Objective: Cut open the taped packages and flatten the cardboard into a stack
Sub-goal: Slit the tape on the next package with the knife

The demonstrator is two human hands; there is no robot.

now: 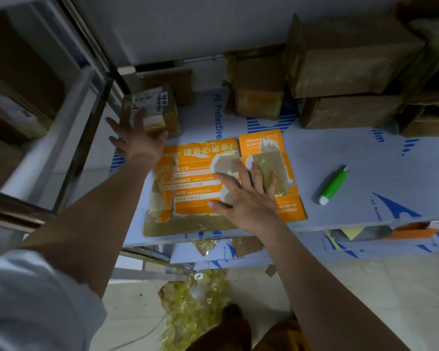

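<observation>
Fingers spread wide on the left hand (134, 138), holding nothing, reaching up and left for the small taped package (153, 110) whose near face sits right at its fingertips; it's the nearer hand by far. Right hand (243, 191) lies flat and open, pressing the flattened orange cardboard (195, 183) onto the table (365, 153). That package stands beyond the cardboard's far left corner. Green cutter (332, 184) waits to the right, closer to the right hand, well apart from the package
</observation>
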